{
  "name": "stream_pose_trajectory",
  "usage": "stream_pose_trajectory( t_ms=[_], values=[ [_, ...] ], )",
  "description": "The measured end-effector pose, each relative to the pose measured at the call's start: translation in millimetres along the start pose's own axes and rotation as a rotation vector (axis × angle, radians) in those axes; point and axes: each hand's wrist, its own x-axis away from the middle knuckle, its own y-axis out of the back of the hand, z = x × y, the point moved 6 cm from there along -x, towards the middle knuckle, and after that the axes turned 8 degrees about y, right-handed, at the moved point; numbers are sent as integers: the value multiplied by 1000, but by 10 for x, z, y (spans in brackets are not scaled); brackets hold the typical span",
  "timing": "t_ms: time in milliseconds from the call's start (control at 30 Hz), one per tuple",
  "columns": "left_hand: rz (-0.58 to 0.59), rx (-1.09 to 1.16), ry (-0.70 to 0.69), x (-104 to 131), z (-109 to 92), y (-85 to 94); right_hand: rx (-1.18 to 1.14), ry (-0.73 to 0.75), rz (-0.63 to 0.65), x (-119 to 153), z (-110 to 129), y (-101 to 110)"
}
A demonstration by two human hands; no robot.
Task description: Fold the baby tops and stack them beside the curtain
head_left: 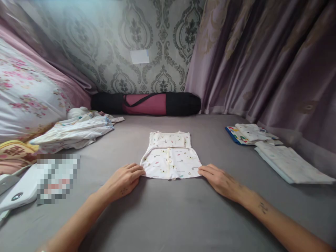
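Observation:
A small white printed baby shirt (181, 162) with buttons down its middle lies on the grey bedsheet (168, 217). Its sleeves look folded across the upper part, near the far edge. At the near left corner, my left hand (128, 176) pinches the hem between thumb and fingers. My right hand (216, 176) grips the near right corner the same way. The hem stretches between the two hands, and the cloth lies mostly flat.
On the right lie folded clothes (296, 162) and another folded pile (252, 133). Loose clothes (78, 129) are heaped at the left, near a white object (22, 194) and a floral cushion (28, 87). A long black-and-pink bag (147, 104) rests against the wall.

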Motion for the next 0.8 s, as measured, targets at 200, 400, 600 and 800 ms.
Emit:
stream_pose_trajectory(
  t_ms=[200, 400, 600, 800],
  values=[
    [61, 27, 41, -5, 71, -68, -111, -64, -22, -31, -24, 50],
    [3, 148, 186, 12, 167, -101, -210, -133, -142, -49, -124, 50],
    [-126, 249, 149, -43, 201, -4, -270, -195, -245, -103, -183, 130],
    [-248, 207, 159, -143, 212, 138, -274, -235, -299, -200, -223, 183]
  ],
)
